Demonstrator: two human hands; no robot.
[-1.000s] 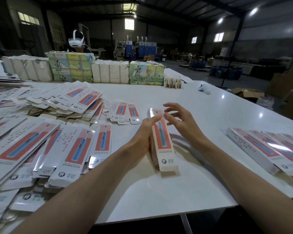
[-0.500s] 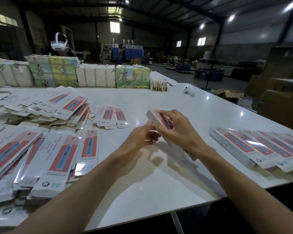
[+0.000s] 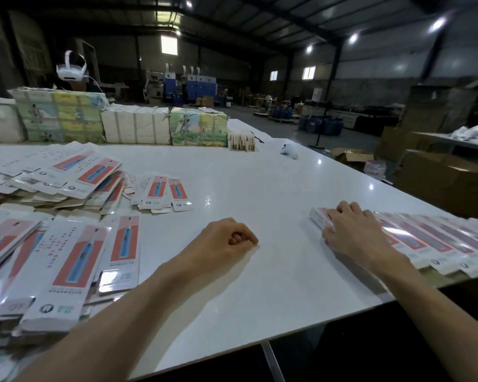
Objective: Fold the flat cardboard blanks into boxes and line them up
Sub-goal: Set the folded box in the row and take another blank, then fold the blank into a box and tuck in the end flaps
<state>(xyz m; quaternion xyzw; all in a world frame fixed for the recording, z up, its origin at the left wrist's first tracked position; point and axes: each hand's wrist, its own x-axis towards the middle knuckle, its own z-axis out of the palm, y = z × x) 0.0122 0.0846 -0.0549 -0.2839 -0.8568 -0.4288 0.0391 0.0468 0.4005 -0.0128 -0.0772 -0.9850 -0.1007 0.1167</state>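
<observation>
A folded white-and-red box (image 3: 318, 216) lies at the left end of a row of finished boxes (image 3: 431, 241) along the table's right edge. My right hand (image 3: 351, 232) is on top of it, with fingers and thumb curled over its sides. My left hand (image 3: 229, 241) rests on the white table (image 3: 260, 183) near the middle, curled into a fist with nothing in it. Flat blanks (image 3: 75, 260) lie spread in overlapping piles on the left. A further heap of blanks (image 3: 80, 177) lies behind them, and a small stack (image 3: 163, 194) sits nearer the middle.
Wrapped white bundles (image 3: 138, 125) and printed bundles (image 3: 196, 128) line the table's far edge, with a small card stack (image 3: 240, 140) and a white controller (image 3: 289, 151) beside them. A person wearing a headset (image 3: 72, 70) stands behind. Brown cartons (image 3: 439, 177) stand off the right side.
My right hand carried the folded box from the table's middle to the right and set it at the left end of the row. My left hand let go and curled shut.
</observation>
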